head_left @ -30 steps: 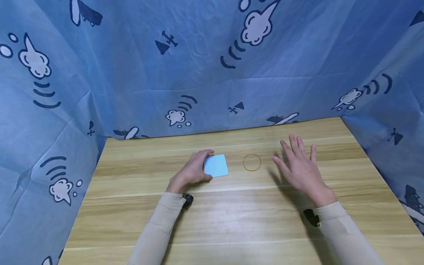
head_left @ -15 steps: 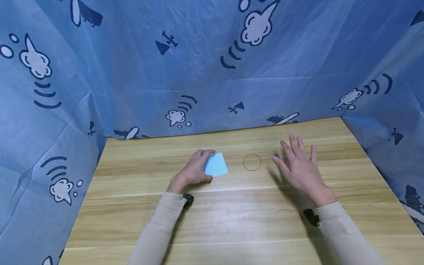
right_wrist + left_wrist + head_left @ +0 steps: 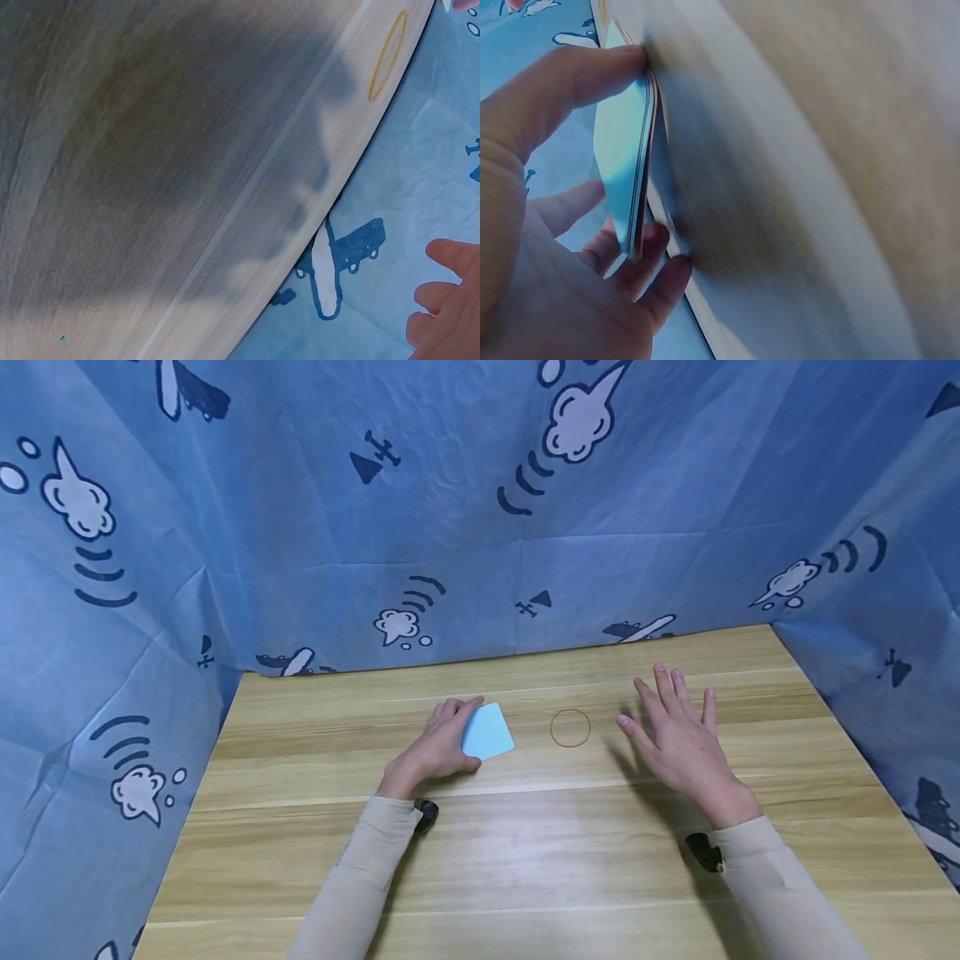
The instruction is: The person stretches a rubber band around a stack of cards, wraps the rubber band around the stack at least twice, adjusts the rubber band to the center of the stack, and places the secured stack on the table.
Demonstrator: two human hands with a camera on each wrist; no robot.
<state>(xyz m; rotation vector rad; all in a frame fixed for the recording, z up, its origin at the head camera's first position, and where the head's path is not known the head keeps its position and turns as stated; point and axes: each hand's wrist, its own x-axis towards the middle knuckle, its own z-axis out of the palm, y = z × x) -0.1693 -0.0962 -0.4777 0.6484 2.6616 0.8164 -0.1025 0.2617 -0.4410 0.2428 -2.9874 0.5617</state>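
Observation:
My left hand [image 3: 435, 745] grips a small stack of square light-blue cards [image 3: 489, 732] with rounded corners by its edges, thumb on the near side and fingers on the far side. In the left wrist view the stack's edge shows thin layers, with a reddish-brown one on the table side, close over the wood. A thin yellow rubber band [image 3: 571, 728] lies in a ring on the table, right of the cards. Further right, my right hand [image 3: 684, 750] is held with its fingers spread and nothing in it; its fingertips [image 3: 444, 256] show in the right wrist view.
The table top [image 3: 525, 860] is pale wood with long grain stripes. Blue cloth [image 3: 465, 527] printed with clouds and planes walls off its back and both sides. Dark wrist cameras sit at both sleeve cuffs.
The stack of cards has turned slightly counterclockwise in my left hand, its far edge swinging left. My right hand and the rubber band have stayed in place.

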